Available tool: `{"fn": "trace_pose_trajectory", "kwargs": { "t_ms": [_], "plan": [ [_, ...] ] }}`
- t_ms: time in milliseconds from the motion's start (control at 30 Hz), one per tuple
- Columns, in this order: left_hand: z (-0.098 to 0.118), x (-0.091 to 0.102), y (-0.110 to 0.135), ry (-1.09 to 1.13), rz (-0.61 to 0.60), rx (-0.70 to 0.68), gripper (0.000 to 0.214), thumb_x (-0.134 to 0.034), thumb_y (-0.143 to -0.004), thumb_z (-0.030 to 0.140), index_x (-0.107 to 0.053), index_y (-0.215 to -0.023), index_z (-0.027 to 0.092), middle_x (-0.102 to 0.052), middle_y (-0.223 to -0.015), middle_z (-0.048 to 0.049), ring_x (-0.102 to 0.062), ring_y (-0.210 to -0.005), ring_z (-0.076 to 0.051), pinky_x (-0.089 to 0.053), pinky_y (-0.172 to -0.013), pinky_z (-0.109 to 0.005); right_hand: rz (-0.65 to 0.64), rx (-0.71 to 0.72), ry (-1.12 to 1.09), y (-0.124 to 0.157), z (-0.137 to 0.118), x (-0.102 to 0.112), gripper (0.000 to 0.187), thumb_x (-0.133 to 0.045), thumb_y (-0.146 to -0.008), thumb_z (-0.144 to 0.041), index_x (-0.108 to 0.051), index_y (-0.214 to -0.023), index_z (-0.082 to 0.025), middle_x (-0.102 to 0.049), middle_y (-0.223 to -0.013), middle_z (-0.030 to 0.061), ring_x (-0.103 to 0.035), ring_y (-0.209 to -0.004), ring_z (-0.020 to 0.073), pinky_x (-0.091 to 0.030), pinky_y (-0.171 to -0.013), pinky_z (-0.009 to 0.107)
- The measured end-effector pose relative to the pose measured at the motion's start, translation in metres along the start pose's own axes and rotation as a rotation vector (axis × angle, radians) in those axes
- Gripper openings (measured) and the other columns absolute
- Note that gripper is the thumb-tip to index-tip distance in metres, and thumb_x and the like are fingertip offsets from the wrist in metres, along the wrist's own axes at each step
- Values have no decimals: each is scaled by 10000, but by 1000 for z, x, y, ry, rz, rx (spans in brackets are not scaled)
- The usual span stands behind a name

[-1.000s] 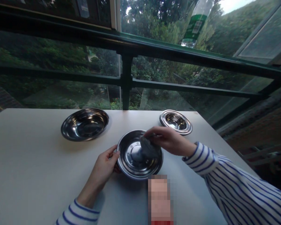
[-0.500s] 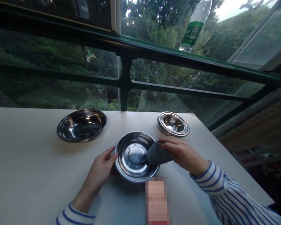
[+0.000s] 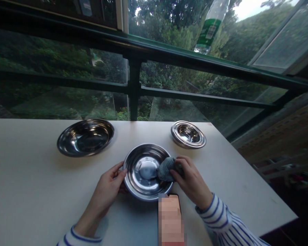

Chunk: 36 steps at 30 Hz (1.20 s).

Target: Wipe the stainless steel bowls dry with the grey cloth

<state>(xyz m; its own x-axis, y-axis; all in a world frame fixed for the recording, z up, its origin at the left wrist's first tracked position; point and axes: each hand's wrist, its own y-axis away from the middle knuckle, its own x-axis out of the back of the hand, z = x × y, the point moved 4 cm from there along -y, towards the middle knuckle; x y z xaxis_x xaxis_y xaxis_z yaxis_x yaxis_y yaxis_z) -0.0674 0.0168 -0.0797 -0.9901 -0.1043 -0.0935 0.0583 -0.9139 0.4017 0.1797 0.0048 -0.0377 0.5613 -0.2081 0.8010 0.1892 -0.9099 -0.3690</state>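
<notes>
A shiny steel bowl (image 3: pixel 140 155) is in front of me, its inside facing up toward me. My left hand (image 3: pixel 109 186) grips its left rim, thumb on the edge and fingers underneath. In my right hand (image 3: pixel 191 177) is a bunched grey cloth (image 3: pixel 166 169), pinched between thumb and fingers. The cloth lies against the inner right wall of the bowl. Part of the bowl's right rim is hidden behind the cloth and fingers.
On the white table (image 3: pixel 36 184), a wide steel basin (image 3: pixel 86 138) sits back left and a stack of smaller steel bowls (image 3: pixel 188 135) back right. A blurred-out phone (image 3: pixel 170 218) lies near me. A plastic bottle (image 3: pixel 209 30) stands on the green railing (image 3: pixel 174 56).
My right hand has shifted down and toward me along the bowl's right side, and the cloth is now more bunched. My left hand keeps its hold on the rim.
</notes>
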Motion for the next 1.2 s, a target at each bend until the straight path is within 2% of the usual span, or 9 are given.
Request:
{"fn": "trace_pose_trajectory", "kwargs": {
  "t_ms": [167,367,433,633,700,867,933,1000,1200],
  "plan": [
    [-1,0,-1,-26,-15,-3,553,-631,-719,320,-530,-1216,100,-595,-571,23,-533,-439,-123,-460,-422,-241,-7,-6,-136,-2,11,0,224,-497,-859,-191,-580,-1067,-195,-598,-1121,113,-582,-1038,228,-488,-877,382],
    [0,1,-3,-83,-29,-24,561,-605,-733,335,-518,-1231,92,-563,-530,38,-510,-419,-119,-449,-408,-237,-4,-5,-169,-40,22,-13,215,-519,-830,-183,-672,-981,-172,-644,-1071,118,-615,-1001,229,-489,-880,361],
    [-1,1,-3,-83,-18,-36,558,-604,-731,353,-524,-1220,99,-572,-562,31,-526,-447,-129,-465,-426,-251,1,-13,-173,-43,22,-15,226,-521,-827,-181,-675,-991,-163,-644,-1071,126,-614,-1005,232,-485,-889,365],
    [1,3,-3,-93,10,-56,553,-607,-708,354,-548,-1179,71,-586,-594,17,-521,-455,-131,-472,-433,-255,-34,-38,-175,5,11,-2,251,-506,-862,-237,-657,-1058,-194,-627,-1093,126,-621,-980,229,-522,-817,347],
    [2,3,-2,-121,-8,-44,569,-602,-704,364,-544,-1190,72,-581,-564,21,-522,-441,-139,-472,-420,-261,-48,-53,-175,10,12,0,253,-505,-863,-237,-659,-1060,-200,-626,-1098,127,-619,-985,233,-517,-828,361],
    [1,5,-3,-158,-17,-35,598,-598,-709,379,-528,-1217,73,-554,-499,39,-507,-403,-134,-462,-398,-250,-67,-34,-191,-40,22,-13,233,-533,-828,-189,-690,-999,-173,-650,-1071,131,-621,-992,239,-489,-874,377],
    [0,5,-4,-141,2,-41,602,-599,-708,392,-526,-1217,79,-587,-549,22,-539,-439,-146,-480,-419,-262,-81,-16,-200,-60,23,-20,223,-548,-804,-160,-697,-971,-157,-651,-1070,135,-619,-993,243,-480,-883,374],
    [-1,5,-5,-126,32,-52,601,-594,-712,407,-528,-1212,81,-638,-636,-13,-581,-498,-167,-509,-463,-288,-88,-7,-210,-65,22,-22,222,-540,-807,-155,-688,-972,-156,-659,-1037,125,-620,-980,235,-481,-869,362],
    [2,4,-5,-149,45,-119,537,-590,-725,397,-576,-1159,81,-693,-809,-75,-634,-633,-189,-536,-583,-299,-116,-53,-233,-12,15,-4,201,-479,-880,-230,-637,-988,-170,-664,-825,67,-642,-736,171,-516,-650,272]
  ]
}}
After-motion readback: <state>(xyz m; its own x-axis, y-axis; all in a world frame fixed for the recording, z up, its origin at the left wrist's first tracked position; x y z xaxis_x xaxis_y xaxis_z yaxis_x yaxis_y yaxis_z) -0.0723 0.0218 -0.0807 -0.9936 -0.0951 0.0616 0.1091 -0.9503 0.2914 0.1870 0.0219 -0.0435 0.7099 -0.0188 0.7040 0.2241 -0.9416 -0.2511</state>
